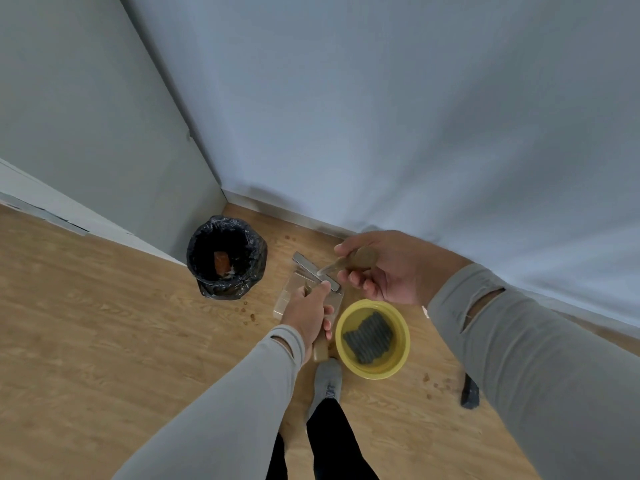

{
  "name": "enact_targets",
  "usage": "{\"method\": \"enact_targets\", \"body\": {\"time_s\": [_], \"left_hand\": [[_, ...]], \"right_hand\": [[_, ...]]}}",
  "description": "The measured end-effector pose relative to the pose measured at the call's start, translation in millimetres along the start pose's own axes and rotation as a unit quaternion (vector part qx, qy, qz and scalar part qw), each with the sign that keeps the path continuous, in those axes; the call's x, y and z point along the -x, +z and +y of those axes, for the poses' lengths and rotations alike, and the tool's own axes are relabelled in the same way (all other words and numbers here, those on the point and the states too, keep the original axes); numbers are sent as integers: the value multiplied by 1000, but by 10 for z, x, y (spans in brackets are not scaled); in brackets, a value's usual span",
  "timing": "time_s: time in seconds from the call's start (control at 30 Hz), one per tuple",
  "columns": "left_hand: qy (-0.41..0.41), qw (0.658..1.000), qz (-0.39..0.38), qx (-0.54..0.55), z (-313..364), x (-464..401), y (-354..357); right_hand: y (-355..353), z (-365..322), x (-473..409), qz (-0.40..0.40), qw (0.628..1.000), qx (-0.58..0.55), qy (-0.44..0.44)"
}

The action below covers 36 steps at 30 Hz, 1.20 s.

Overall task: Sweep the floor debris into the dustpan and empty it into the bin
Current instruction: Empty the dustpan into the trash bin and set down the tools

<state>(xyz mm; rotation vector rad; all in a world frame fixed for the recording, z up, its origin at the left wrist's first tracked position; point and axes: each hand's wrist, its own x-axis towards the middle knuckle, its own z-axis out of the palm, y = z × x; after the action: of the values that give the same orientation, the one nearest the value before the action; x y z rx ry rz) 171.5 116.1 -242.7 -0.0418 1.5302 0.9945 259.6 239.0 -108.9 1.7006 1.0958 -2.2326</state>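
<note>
My left hand (308, 317) grips the brownish handle of a pale see-through dustpan (294, 294), which hangs low over the wooden floor. My right hand (384, 271) holds the handle of a small brush (310, 268); its grey head lies across the top of the pan. The bin (227, 258), lined with a black bag, stands in the corner just left of the pan and has brown and white scraps inside. Brown debris crumbs (247, 313) lie on the floor between bin and pan, with more crumbs (429, 381) to the right.
A yellow bowl (372, 337) holding a dark ribbed cloth sits on the floor right of my left hand. My grey shoe (327, 379) is just below it. A dark object (469, 393) lies at the right. Grey walls meet behind the bin.
</note>
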Motion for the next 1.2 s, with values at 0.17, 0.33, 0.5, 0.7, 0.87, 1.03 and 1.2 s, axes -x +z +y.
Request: {"method": "enact_targets", "body": {"time_s": [0.17, 0.33, 0.5, 0.7, 0.87, 1.03, 1.2], "left_hand": [[-12, 1000, -5, 10, -50, -6, -14], [-56, 995, 17, 77, -26, -1, -49], [-65, 994, 20, 83, -26, -1, -9], [-81, 995, -5, 65, 54, -42, -25], [-31, 999, -12, 43, -13, 18, -76], [-73, 993, -18, 88, -8, 19, -67], [-23, 996, -19, 82, -31, 60, -54]], "right_hand": [[85, -18, -63, -11, 1000, 11, 10], [175, -64, -93, -14, 1000, 16, 2], [270, -149, -59, -32, 999, 31, -20], [394, 66, -111, -40, 996, 73, -13], [349, 218, -3, -90, 973, 196, -89], [374, 343, -85, -16, 914, 354, -198], [357, 431, -173, 12, 861, 444, -248]]}}
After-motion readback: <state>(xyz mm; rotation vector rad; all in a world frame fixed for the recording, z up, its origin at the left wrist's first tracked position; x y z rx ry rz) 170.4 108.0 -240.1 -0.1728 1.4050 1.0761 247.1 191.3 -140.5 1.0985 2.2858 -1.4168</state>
